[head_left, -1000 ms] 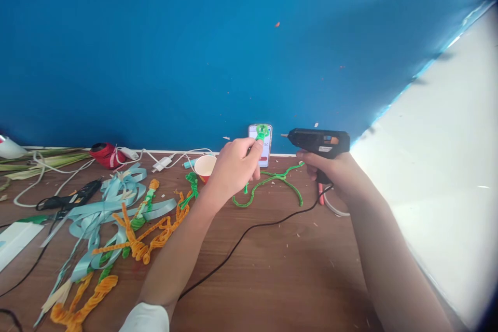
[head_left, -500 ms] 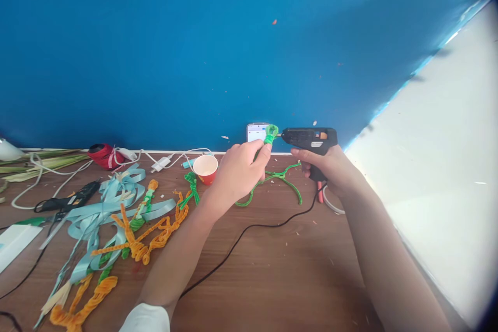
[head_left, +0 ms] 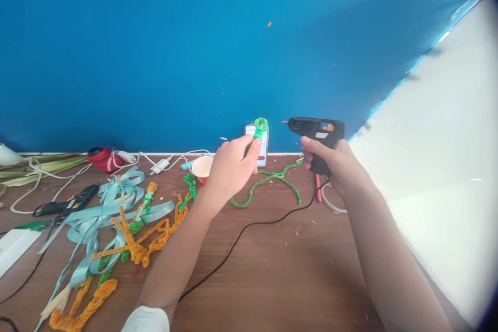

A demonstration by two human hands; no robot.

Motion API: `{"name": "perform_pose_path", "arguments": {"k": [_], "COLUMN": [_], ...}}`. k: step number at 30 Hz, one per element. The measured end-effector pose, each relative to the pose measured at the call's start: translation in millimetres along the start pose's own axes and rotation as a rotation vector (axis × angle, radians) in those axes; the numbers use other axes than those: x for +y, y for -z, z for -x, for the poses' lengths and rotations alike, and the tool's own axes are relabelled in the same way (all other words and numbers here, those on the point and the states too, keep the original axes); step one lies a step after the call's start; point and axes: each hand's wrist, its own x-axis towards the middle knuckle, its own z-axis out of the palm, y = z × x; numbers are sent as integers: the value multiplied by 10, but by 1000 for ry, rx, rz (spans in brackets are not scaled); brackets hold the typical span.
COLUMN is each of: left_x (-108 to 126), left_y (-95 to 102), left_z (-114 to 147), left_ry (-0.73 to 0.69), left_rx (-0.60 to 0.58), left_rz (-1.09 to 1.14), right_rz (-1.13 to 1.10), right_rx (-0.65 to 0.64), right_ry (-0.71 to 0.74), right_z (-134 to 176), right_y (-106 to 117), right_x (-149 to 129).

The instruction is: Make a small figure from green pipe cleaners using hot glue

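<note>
Pinched between the thumb and fingers of my left hand is a green pipe-cleaner piece with a round loop at its top. Its lower part is hidden by the fingers. A phone with a lit screen stands against the wall just behind it. My right hand is wrapped round the handle of a black glue gun, whose nozzle points left, apart from the green loop. Below, on the table, lies a loose green pipe-cleaner strand, bent and crossed over itself.
At left lie light blue ribbons, orange twisted pipe cleaners and a black tool. A paper cup stands by my left forearm. The glue gun's black cord crosses the table. A blue wall rises behind.
The glue gun has drawn back to the right and slightly up, its nozzle leaving the green loop. My left hand has shifted a little left with the piece, uncovering more of the phone.
</note>
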Motion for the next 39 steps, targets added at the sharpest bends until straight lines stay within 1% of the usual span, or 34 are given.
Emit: {"name": "perform_pose_path", "arguments": {"k": [3,5,7,10,12,14,17,20,25,34,39], "left_x": [-3,-7,-18,-37,-49,-65,-105,-152,-167,-151,-136], "left_y": [38,66,95,148,194,244,307,339,336,324,325], "left_z": [-4,-6,-10,-11,-8,-5,-14,-35,-48,-30,-19], "left_ry": [-9,-8,-1,0,-3,-5,-15,-27,-32,-49,-49], "left_rx": [54,104,152,197,204,209,250,286,276,286,278], "left_rz": [17,38,62,94,112,130,154,172,170,85,91], "right_rz": [128,284,530,961,1151,1242,1292,1280,1237,1161,1158], "right_rx": [-122,-145,-89,20,-13,-2,84,155,203,321,312], "right_ry": [-13,75,247,561,737,886,1061,1170,1254,1379,1403], "right_z": [64,93,94,38,-17,-67,-120,-144,-144,-83,-77], "right_y": [8,-2,-11,8,41,74,95,83,48,13,6], "right_x": [-49,-69,-63,4,71,141,231,286,309,314,310]}}
